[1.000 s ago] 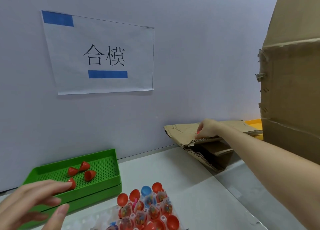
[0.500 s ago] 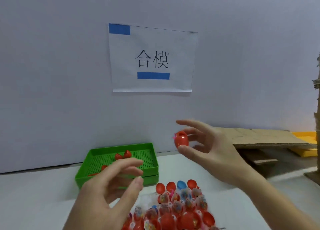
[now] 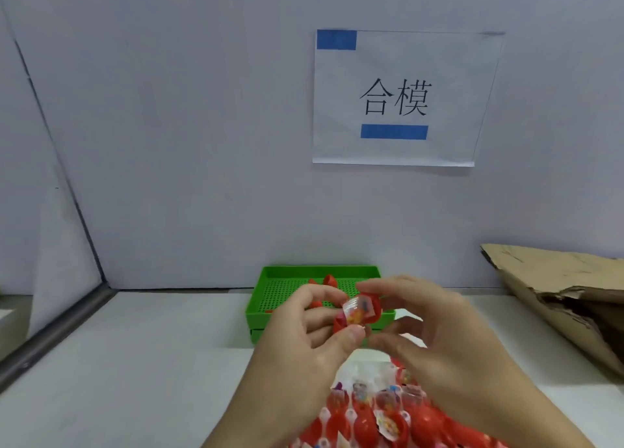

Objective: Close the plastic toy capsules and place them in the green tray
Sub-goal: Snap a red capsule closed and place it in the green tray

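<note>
Both hands hold one red toy capsule above the green tray. The left hand has its grip pinching the capsule; the right hand pinches its other side.

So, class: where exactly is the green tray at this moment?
In the head view, the green tray sits on the white table against the back wall, just behind both hands, below and left of the paper sign.

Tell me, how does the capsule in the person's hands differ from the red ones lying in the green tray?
The held capsule is open, its clear toy packet showing; the capsules in the tray look shut, all red. The held one is raised, pinched between the left hand and right hand; the others lie untouched on the green tray. Both kinds have red plastic shells.
</note>
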`<state>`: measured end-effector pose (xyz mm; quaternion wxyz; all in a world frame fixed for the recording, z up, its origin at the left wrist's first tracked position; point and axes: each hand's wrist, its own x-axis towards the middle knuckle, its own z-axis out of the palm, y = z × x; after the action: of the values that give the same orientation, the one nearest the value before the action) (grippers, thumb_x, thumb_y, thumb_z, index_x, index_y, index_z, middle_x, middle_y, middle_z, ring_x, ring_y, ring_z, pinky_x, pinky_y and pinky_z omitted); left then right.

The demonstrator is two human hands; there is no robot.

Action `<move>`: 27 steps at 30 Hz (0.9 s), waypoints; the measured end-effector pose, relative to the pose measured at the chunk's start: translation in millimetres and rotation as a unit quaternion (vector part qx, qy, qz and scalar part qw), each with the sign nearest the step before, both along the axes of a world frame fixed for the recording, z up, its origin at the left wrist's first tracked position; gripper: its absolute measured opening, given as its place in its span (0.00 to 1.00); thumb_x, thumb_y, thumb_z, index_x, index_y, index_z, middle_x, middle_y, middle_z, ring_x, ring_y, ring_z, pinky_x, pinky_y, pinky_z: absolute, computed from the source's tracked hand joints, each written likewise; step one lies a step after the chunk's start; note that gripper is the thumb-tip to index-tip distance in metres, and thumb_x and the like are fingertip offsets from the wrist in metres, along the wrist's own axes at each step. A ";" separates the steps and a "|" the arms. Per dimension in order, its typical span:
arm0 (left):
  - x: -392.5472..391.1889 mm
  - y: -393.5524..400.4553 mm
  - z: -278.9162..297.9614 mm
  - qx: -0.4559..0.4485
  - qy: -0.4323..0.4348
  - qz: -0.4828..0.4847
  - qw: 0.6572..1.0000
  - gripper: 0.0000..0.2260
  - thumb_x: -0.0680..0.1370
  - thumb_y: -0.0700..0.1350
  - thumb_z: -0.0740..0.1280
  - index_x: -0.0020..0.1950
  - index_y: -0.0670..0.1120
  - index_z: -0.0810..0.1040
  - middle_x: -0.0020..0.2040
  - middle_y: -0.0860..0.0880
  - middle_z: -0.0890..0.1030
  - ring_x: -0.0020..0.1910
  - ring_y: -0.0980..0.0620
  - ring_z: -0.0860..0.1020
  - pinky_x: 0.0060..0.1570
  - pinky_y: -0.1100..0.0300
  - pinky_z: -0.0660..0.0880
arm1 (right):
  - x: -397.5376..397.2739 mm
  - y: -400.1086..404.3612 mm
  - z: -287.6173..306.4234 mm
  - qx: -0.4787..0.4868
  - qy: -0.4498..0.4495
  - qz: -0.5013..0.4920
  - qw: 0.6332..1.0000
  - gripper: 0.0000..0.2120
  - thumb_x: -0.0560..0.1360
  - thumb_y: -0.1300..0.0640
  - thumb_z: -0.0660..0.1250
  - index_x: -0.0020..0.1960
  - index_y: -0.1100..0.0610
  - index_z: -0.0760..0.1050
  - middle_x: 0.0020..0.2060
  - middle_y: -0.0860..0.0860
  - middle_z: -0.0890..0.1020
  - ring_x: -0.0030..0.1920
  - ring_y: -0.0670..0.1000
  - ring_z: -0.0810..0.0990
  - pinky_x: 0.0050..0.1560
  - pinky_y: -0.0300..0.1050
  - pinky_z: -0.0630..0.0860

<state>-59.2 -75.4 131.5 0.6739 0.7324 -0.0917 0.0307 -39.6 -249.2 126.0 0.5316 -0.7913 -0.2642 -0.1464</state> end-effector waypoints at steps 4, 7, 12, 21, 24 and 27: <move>1.4 -5.8 -7.4 0.005 -0.008 -0.005 1.000 0.08 0.76 0.37 0.70 0.52 0.48 0.80 0.46 0.52 0.87 0.48 0.56 0.85 0.55 0.57 0.79 | 5.0 -6.9 -6.4 0.002 0.010 -0.040 0.999 0.19 0.70 0.69 0.75 0.51 0.45 0.83 0.44 0.42 0.85 0.46 0.46 0.84 0.39 0.36 0.78; 4.2 -9.8 -15.7 0.064 -0.049 0.051 0.995 0.04 0.75 0.45 0.73 0.48 0.53 0.82 0.43 0.57 0.86 0.46 0.60 0.84 0.52 0.61 0.79 | 4.9 -3.8 -9.8 -0.016 -0.011 -0.069 0.997 0.21 0.69 0.67 0.77 0.48 0.41 0.82 0.43 0.39 0.83 0.45 0.43 0.83 0.42 0.34 0.79; 13.6 -8.4 -20.5 0.151 -0.089 0.101 0.979 0.05 0.75 0.45 0.73 0.39 0.50 0.84 0.35 0.54 0.85 0.38 0.58 0.83 0.45 0.59 0.81 | 14.5 3.7 -15.8 -0.095 -0.003 -0.091 0.991 0.14 0.69 0.63 0.78 0.49 0.48 0.84 0.40 0.41 0.82 0.45 0.41 0.81 0.45 0.35 0.79; 88.6 -4.9 -29.5 0.052 -0.038 0.171 0.983 0.04 0.78 0.43 0.70 0.44 0.46 0.82 0.37 0.50 0.86 0.38 0.52 0.85 0.45 0.53 0.81 | 77.8 10.1 -18.1 -0.089 0.082 -0.160 0.980 0.12 0.70 0.57 0.78 0.53 0.52 0.82 0.39 0.42 0.82 0.39 0.39 0.80 0.39 0.25 0.74; 123.6 -1.6 -29.7 -0.027 0.013 0.217 0.976 0.04 0.79 0.42 0.69 0.46 0.42 0.82 0.35 0.48 0.85 0.35 0.51 0.84 0.41 0.55 0.82 | 102.8 15.2 -23.7 -0.092 0.108 -0.185 0.972 0.14 0.71 0.57 0.77 0.56 0.54 0.81 0.41 0.44 0.82 0.40 0.40 0.79 0.35 0.27 0.72; 154.3 8.0 -32.9 -0.087 0.078 0.252 0.961 0.06 0.79 0.40 0.69 0.45 0.38 0.81 0.35 0.44 0.82 0.32 0.50 0.80 0.39 0.58 0.80 | 121.7 20.9 -33.6 -0.106 0.131 -0.198 0.966 0.15 0.73 0.57 0.76 0.59 0.54 0.80 0.47 0.47 0.81 0.44 0.43 0.79 0.39 0.29 0.72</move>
<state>95.1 -67.4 98.6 0.7104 0.6705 0.1521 0.1503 82.1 -228.3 92.4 0.4355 -0.8917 -0.0444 -0.1149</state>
